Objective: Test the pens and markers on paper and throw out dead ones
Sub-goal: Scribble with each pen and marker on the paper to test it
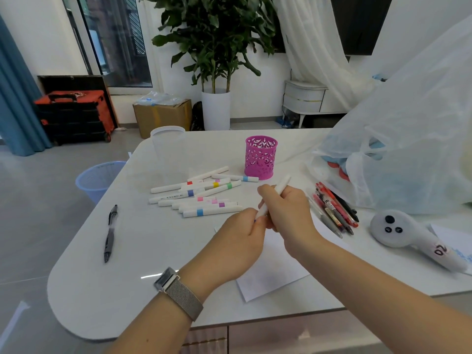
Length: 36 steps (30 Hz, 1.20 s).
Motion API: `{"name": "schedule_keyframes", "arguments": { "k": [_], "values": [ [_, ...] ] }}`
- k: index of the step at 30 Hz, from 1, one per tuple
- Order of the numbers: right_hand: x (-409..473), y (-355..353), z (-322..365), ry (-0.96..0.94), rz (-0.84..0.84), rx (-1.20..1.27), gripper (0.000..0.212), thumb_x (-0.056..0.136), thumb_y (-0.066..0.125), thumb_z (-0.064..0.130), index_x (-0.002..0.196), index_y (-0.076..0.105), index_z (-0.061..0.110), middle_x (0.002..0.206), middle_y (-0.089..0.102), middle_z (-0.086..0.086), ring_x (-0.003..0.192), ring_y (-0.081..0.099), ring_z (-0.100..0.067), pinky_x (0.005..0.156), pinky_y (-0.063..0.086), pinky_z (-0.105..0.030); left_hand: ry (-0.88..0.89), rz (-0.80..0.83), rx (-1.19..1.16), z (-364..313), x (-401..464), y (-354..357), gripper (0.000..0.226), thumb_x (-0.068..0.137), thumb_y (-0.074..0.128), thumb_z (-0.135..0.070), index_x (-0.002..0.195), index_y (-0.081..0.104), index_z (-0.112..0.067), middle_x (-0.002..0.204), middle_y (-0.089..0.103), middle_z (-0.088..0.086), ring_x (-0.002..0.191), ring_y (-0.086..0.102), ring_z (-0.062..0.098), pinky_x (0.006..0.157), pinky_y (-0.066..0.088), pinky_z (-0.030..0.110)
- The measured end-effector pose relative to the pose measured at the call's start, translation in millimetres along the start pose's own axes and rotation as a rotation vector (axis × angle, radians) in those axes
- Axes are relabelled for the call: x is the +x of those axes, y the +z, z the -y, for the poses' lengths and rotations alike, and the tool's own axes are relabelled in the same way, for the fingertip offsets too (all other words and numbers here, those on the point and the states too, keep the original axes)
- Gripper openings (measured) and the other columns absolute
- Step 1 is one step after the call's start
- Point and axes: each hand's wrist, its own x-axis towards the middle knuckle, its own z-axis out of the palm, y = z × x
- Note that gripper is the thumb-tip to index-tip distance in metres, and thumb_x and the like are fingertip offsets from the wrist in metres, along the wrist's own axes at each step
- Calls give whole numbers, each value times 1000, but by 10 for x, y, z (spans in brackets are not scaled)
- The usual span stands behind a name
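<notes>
A white marker [274, 196] is held tilted above the middle of a white table [102, 290], over a sheet of paper [275, 272] lying near the front edge. The right hand [288, 210] wraps its fingers around the barrel; the left hand [237, 241] pinches the lower end. More white markers [196, 198] lie scattered toward the centre, a pink pen holder [260, 157] behind them, gel pens [334, 210] to the right. A black pen [110, 233] rests near the left edge, beyond which a blue wastebasket [97, 178] stands on the floor.
</notes>
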Motion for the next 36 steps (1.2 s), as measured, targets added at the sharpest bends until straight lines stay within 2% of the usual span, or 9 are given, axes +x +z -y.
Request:
{"name": "schedule_keyframes", "arguments": {
  "k": [2, 4, 7, 11, 22, 26, 31, 36],
  "values": [
    [22, -14, 18, 52, 78, -20, 27, 84, 55, 13, 58, 50, 7, 39, 48, 4, 33, 38, -9, 38, 29, -20, -4, -31, -42, -21, -12, 37, 32, 100, 29, -35, 85, 52, -19, 70, 49, -6, 57, 43, 7, 54, 35, 22],
    [38, -29, 11, 91, 131, -28, 24, 83, 54, 11, 60, 46, 8, 41, 44, 2, 34, 34, -11, 39, 26, -21, 23, -88, 19, -35, -31, 79, 31, 101, 28, -34, 84, 51, -22, 67, 48, -8, 56, 45, 6, 49, 30, 15],
    [54, -31, -14, 100, 88, -30, 27, 81, 53, 11, 58, 39, 12, 51, 38, -4, 42, 29, -15, 41, 23, -21, 58, -136, 72, -67, -68, 125, 30, 101, 27, -33, 75, 42, -31, 67, 48, -10, 56, 46, 5, 46, 32, 15],
    [82, -34, -35, 83, 23, -39, 29, 81, 52, 11, 57, 36, 13, 57, 34, -6, 47, 28, -16, 43, 24, -22, 67, -160, 119, -95, -33, 163, 31, 101, 27, -34, 71, 36, -32, 68, 48, -11, 59, 48, 5, 45, 31, 16],
    [94, -32, -82, 98, -2, -25, 29, 80, 52, 9, 57, 34, 13, 59, 33, -8, 48, 28, -17, 46, 23, -25, 45, -182, 80, -89, -18, 194, 34, 101, 29, -35, 69, 39, -32, 65, 50, -9, 55, 47, 6, 48, 37, 9],
    [103, -19, -100, 128, -15, -23, 30, 80, 52, 9, 57, 34, 13, 58, 33, -6, 50, 29, -18, 48, 23, -26, 21, -187, 67, -57, 0, 212, 34, 101, 29, -35, 70, 41, -31, 66, 51, -8, 56, 48, 6, 45, 35, 13],
    [98, 8, -103, 143, -19, -34, 28, 80, 52, 8, 59, 34, 13, 59, 33, -7, 50, 29, -18, 47, 23, -25, -6, -178, 49, -56, 0, 210, 34, 101, 30, -34, 69, 42, -29, 65, 49, -8, 54, 45, 6, 47, 36, 11],
    [89, 21, -94, 148, -35, -12, 26, 81, 51, 9, 59, 38, 11, 60, 38, -8, 49, 32, -18, 47, 25, -25, -60, -138, 1, -51, -15, 189, 34, 100, 33, -40, 70, 42, -28, 64, 45, -7, 54, 40, 7, 47, 30, 16]
  ]
}}
